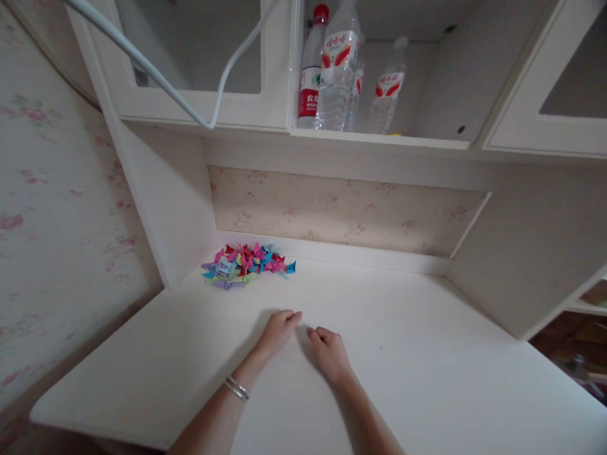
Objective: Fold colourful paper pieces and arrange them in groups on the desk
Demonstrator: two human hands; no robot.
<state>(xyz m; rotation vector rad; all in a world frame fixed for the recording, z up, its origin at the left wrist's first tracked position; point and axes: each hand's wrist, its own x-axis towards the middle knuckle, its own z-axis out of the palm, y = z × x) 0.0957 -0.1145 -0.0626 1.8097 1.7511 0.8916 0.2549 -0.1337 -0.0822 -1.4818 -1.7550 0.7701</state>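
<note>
My left hand (279, 330) rests on the white tabletop (403, 385), its fingers curled into a loose fist and the thumb pointing to the right. Two silver bangles (236, 388) circle that wrist. Close beside it, a small gap apart, lies my right hand (329, 351), also closed, thumb toward the left hand. Nothing shows in either fist. Beyond my left hand, toward the back left corner, is a heap of small knotted or folded pieces (244, 262) in pink, red, blue, green, yellow and lilac; neither hand touches it.
Overhead, an open shelf (441, 144) holds several plastic bottles (337, 76), one with a red cap. A white cable or rod (156, 79) crosses in front of the upper left cabinet (203, 107). Side panels (535, 246) bound the desk, and flowered wallpaper (47, 208) is at left.
</note>
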